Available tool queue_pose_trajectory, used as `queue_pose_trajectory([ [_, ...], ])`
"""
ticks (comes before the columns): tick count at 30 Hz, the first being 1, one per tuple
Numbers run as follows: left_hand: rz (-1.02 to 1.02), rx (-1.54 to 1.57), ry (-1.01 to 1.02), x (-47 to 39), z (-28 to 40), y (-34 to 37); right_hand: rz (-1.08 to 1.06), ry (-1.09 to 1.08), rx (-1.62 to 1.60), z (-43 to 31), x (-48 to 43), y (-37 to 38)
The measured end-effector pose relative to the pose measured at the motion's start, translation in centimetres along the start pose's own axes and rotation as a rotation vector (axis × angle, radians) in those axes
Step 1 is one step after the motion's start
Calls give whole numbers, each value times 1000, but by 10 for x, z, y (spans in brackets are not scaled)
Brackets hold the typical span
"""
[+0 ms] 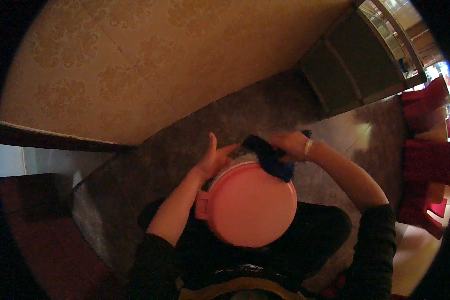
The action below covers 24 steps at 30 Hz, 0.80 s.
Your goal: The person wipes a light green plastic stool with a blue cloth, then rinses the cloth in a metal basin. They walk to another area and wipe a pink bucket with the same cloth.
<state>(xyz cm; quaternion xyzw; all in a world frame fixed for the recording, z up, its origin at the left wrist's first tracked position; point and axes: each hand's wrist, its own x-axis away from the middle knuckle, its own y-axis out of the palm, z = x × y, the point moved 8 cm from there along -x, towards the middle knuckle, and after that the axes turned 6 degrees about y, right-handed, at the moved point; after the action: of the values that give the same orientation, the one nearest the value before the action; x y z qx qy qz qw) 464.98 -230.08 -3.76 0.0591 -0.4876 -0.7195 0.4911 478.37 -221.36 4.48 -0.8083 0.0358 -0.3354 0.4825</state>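
Observation:
A round container with a pink lid (252,204) is tilted over my lap, its flat lid facing me. At its left side a pink clip or handle (202,204) sticks out. My left hand (216,160) grips the container's far left side, with the thumb raised and the fingers partly hidden behind the rim. In my right hand (292,145) is a bunched dark blue cloth (275,161), which hangs against the lid's upper right edge. The container's body is mostly hidden behind the lid.
A patterned tan wall (142,67) rises ahead, above a dark floor (247,108). A dark panelled cabinet or counter (352,63) stands at the upper right. Red-covered chairs (427,161) line the right rim. A dark reddish surface (48,240) lies at the lower left.

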Motion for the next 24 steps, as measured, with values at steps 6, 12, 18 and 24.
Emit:
queue_pose_trajectory([
  [6, 49, -328, -43, 8, 11, -14, -105, 580, -844, 73, 97, 74],
  [12, 237, -1021, 147, 8, 34, -6, 140, 776, -1684, 92, 133, 114],
  [18, 95, -1451, 250, 38, 13, 87, 226, 650, -1279, 97, 121, 96],
  [24, 4, -1629, 647, 133, -18, 168, 341, 306, -1046, 49, 109, 71],
])
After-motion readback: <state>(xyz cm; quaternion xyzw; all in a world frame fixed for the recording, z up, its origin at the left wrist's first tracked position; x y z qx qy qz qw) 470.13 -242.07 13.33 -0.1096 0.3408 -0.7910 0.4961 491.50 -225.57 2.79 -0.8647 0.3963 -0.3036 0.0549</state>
